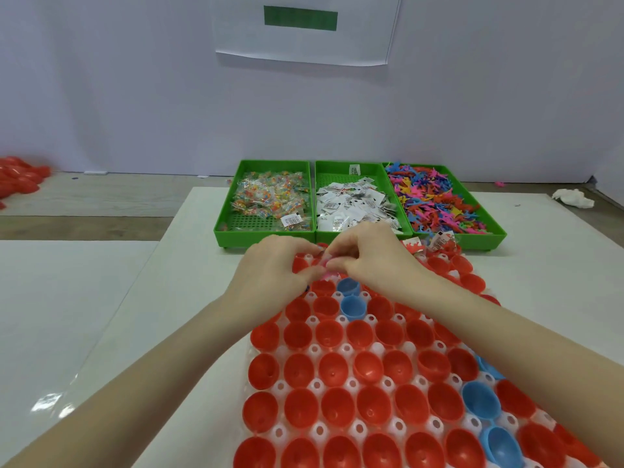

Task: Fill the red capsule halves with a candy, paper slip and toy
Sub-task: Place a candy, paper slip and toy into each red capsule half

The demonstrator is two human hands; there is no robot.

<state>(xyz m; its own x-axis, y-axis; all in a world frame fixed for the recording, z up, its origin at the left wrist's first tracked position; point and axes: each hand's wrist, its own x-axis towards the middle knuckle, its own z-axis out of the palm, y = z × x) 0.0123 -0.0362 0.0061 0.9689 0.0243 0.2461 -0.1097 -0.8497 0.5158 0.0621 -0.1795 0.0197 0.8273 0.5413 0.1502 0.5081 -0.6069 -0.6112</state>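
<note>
At the far end of the white dimpled holder tray (314, 386), both hands meet.
Left hand (270, 268) and right hand (371, 261) pinch a small pink toy (326, 265) together over the red plastic capsule halves (332, 369), probably to seat it neatly.

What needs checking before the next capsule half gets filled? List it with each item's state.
1. Candy tray stocked: ok.
2. Paper slip tray stocked: ok.
3. Toy tray stocked: ok.
4. Empty red capsule halves in the white holder: ok.
5. Left hand and right hand free: not ok, both pinch something pink at the far rows.
6. Current half holds all three pieces: cannot tell, hands cover it.
</note>
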